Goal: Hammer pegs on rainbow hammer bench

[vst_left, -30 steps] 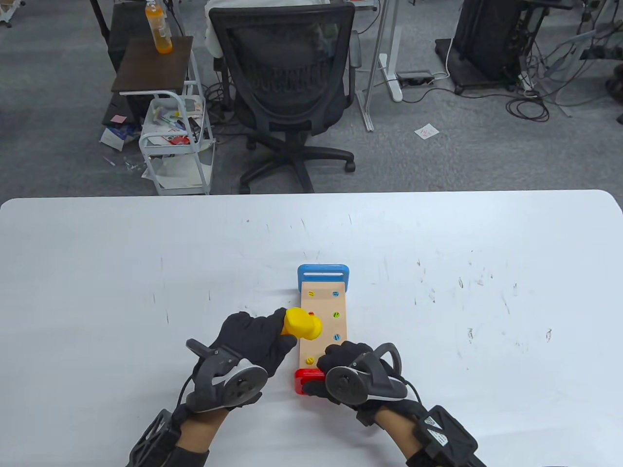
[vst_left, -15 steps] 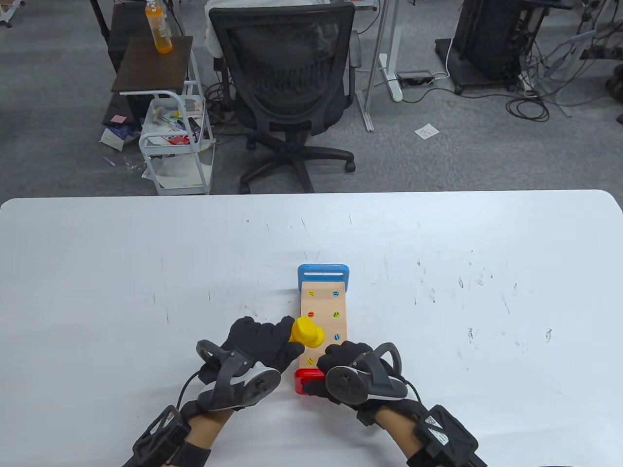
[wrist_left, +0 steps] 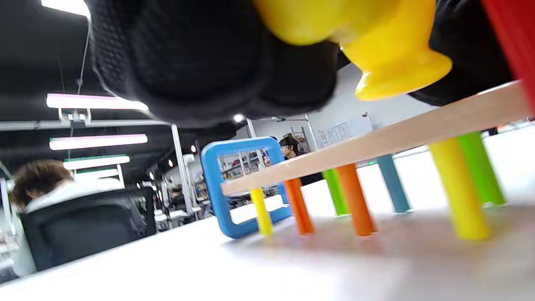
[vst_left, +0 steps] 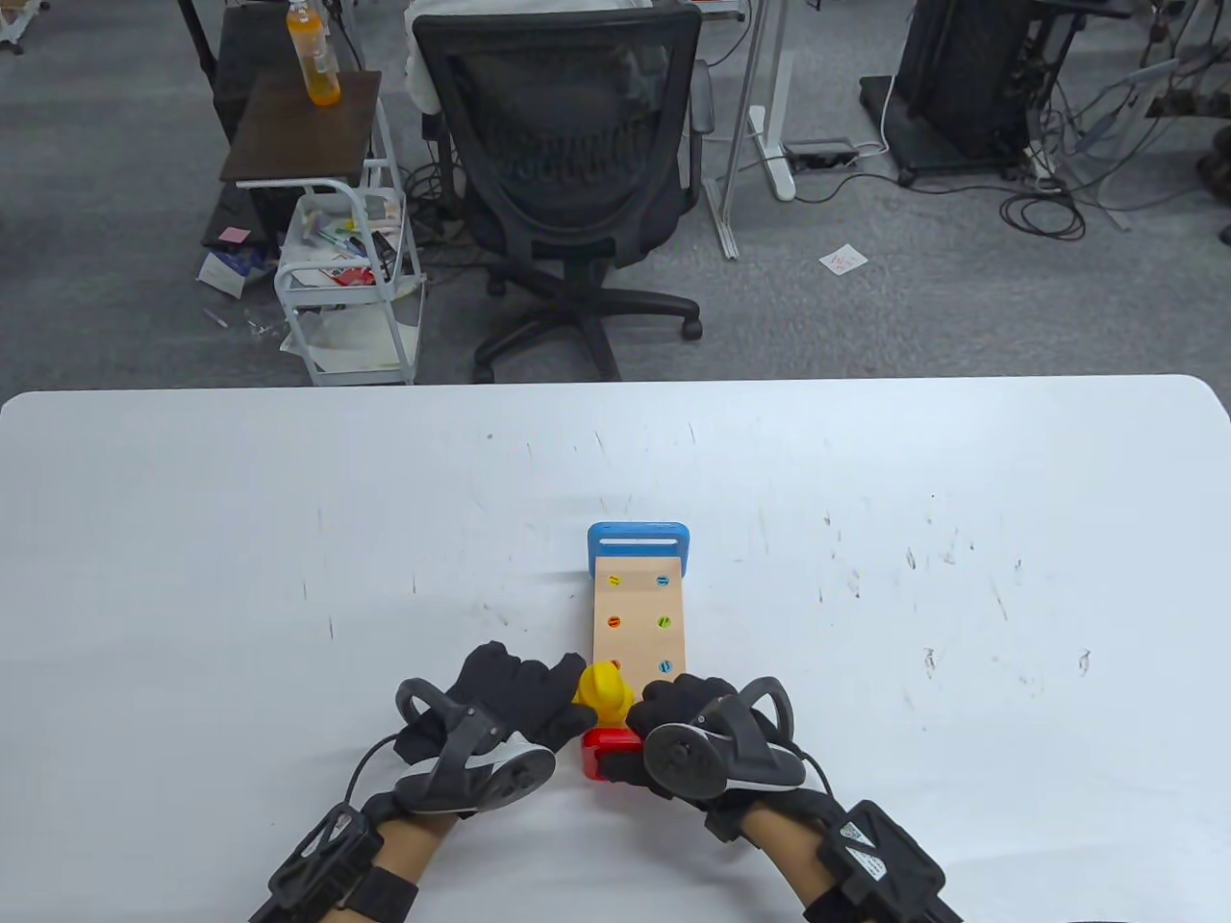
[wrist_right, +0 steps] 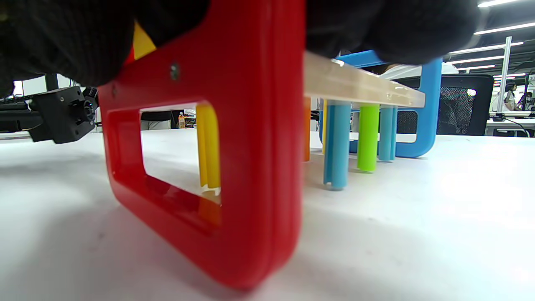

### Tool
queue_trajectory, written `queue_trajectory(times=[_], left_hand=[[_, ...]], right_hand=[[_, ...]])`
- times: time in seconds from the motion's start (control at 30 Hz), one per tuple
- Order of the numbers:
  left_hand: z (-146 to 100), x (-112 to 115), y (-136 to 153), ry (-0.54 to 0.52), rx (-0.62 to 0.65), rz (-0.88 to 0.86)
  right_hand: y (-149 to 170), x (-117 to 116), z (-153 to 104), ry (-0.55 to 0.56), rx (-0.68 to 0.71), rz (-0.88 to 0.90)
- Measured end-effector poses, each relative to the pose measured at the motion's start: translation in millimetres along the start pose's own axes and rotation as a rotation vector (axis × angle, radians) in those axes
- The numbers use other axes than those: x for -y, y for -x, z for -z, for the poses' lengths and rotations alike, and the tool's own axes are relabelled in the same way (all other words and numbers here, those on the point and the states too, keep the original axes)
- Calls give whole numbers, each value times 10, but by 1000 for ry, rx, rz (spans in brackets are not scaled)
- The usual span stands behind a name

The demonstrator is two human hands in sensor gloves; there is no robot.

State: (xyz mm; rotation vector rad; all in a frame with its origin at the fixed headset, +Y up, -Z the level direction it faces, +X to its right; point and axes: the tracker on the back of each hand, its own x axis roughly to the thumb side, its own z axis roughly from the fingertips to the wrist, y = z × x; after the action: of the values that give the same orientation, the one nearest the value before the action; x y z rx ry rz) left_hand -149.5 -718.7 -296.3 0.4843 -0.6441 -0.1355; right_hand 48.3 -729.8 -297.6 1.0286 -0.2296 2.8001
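The hammer bench [vst_left: 641,606] is a wooden plank with a blue far end [vst_left: 640,540] and a red near end [vst_left: 604,750]. Coloured pegs sit flush with its top and hang below the plank [wrist_left: 359,205] [wrist_right: 368,138]. My left hand [vst_left: 510,692] grips the yellow hammer [vst_left: 603,690], its head just above the plank's near left corner [wrist_left: 393,62]. My right hand [vst_left: 678,716] grips the red near end [wrist_right: 234,138] and holds the bench down.
A white table [vst_left: 192,538] carries the bench. Beyond its far edge stand a black office chair [vst_left: 567,163], a small white cart [vst_left: 351,279] and a side table with an orange bottle [vst_left: 313,53].
My left hand has drawn back towards me and brought the hammer head down along the plank from its middle to the near left corner. The right hand and bench have not moved.
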Motion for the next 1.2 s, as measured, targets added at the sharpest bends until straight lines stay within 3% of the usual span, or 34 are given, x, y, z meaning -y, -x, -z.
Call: queue_trajectory(times=[0.23,0.33,0.57,0.77,0.87,1.2], left_hand=[[-16,-11,251,26,-244,-188],[-36,52,340,122,-371,-195],[-43,328,470,423,-543,1],[-92,509,481,665,-593,154],[-106,568,491,772,-635,142],[-102,596,352,825,-605,170]], right_hand=[[-2,6,-2,-4,1,-3],[-2,7,-2,-5,2,-3],[-5,10,-4,-12,4,-4],[-10,11,-18,1,4,-18],[-13,12,-23,3,3,-25],[29,18,-73,23,-2,-9]])
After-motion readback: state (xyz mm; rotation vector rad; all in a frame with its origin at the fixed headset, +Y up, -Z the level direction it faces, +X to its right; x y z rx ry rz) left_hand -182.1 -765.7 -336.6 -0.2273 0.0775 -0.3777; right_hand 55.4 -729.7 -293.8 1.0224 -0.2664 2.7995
